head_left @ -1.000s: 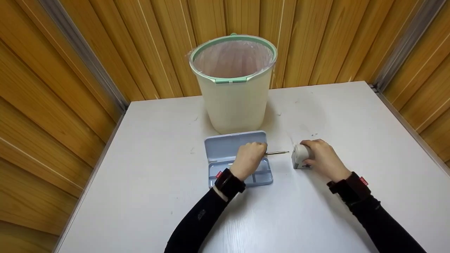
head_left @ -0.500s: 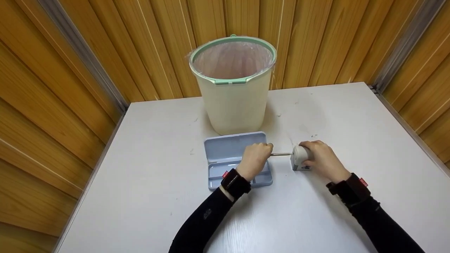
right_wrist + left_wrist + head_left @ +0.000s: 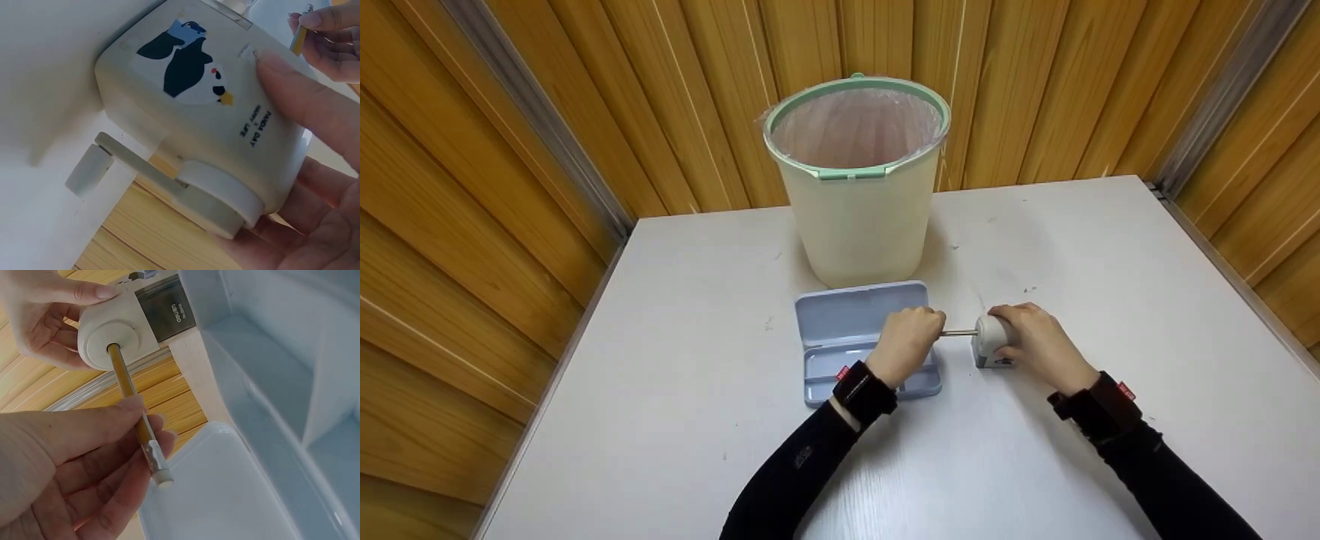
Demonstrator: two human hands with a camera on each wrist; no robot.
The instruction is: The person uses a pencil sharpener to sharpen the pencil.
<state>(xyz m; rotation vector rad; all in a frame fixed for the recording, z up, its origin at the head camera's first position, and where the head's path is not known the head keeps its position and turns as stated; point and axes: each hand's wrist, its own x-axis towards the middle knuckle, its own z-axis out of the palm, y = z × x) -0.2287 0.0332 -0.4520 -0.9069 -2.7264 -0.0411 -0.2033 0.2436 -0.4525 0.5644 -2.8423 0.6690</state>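
Observation:
My left hand [image 3: 904, 345] pinches a yellow pencil [image 3: 125, 374] between thumb and fingers, close to its eraser end. The pencil's other end sits inside the round hole of a white hand-crank pencil sharpener [image 3: 988, 339]. Around the sharpener's body my right hand [image 3: 1039, 341] has its thumb and fingers, gripping it from the right. In the right wrist view the crank handle [image 3: 90, 169] sticks out from the back, and a panda sticker [image 3: 194, 67] shows on the side. The pencil's tip is hidden within the sharpener.
An open blue plastic case [image 3: 840, 315] with compartments lies under and behind my left hand. Beyond it stands a tall cream bin [image 3: 862, 217] with a green rim and clear liner. Wood-patterned panels [image 3: 720, 112] enclose the white table [image 3: 675, 375].
My left hand has moved right, bringing the pencil from just short of the sharpener into its hole. Most recently, my right hand and the sharpener have shifted slightly left.

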